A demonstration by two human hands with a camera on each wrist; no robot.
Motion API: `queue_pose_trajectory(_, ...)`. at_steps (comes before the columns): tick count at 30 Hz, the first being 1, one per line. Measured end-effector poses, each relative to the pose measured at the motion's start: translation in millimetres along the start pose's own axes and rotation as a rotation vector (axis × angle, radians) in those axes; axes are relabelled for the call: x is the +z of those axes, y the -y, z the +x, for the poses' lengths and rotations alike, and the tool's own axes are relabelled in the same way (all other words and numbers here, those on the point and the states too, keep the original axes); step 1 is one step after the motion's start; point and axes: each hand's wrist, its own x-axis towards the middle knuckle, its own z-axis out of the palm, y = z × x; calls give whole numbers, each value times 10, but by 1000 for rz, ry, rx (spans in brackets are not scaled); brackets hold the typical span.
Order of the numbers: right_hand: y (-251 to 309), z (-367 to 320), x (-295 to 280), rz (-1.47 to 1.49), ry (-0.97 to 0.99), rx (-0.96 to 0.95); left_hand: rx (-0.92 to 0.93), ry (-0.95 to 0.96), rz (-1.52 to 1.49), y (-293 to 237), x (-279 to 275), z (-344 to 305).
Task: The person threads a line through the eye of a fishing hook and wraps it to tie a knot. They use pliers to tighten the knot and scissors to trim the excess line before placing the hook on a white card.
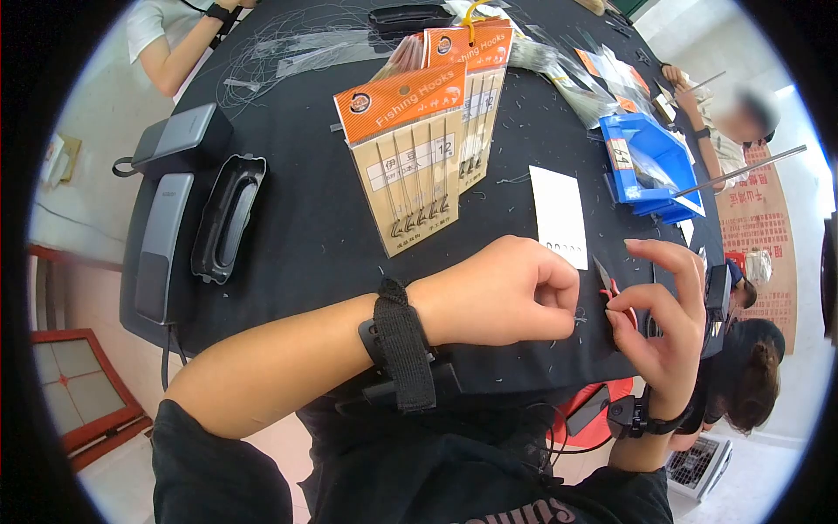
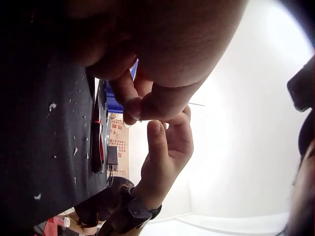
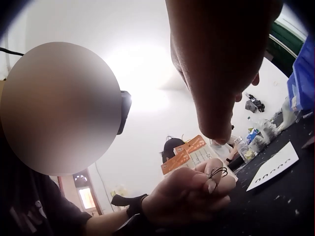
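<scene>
My left hand [image 1: 502,293] pinches small dark hooks [image 3: 217,173] between thumb and index finger, clearest in the right wrist view. To its right, my right hand [image 1: 663,323] is raised with thumb and index tips together; whether a thin line lies between them cannot be seen. A white card [image 1: 559,205] with a row of small hooks along its near edge lies just beyond the hands. Red-handled snips [image 1: 604,278] lie beside the card, partly behind the right fingers; their red handle [image 2: 100,147] shows in the left wrist view.
Orange-topped hook packets [image 1: 406,166] stand upright beyond the left hand. A blue bin [image 1: 650,166] sits at right, with a thin rod over it. At left are a black tray [image 1: 229,218] and grey devices [image 1: 166,244]. Clear line bundles and other people are around the black table.
</scene>
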Motion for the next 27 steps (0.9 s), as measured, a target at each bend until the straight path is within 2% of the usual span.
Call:
queue_pose_trajectory(5, 11, -79, 110, 129, 18, 104, 21, -1, -30, 58, 10, 16)
queue_pose_trajectory(11, -74, -123, 258, 193, -25, 12, -68, 45, -96, -17, -20, -5)
queue_pose_trajectory(18, -86, -205, 357, 246, -152, 19, -26, 77, -137, 45, -11, 13)
queue_pose_trajectory(27, -63, -221, 363, 200, -187, 47, 3, 77, -148, 50, -9, 26)
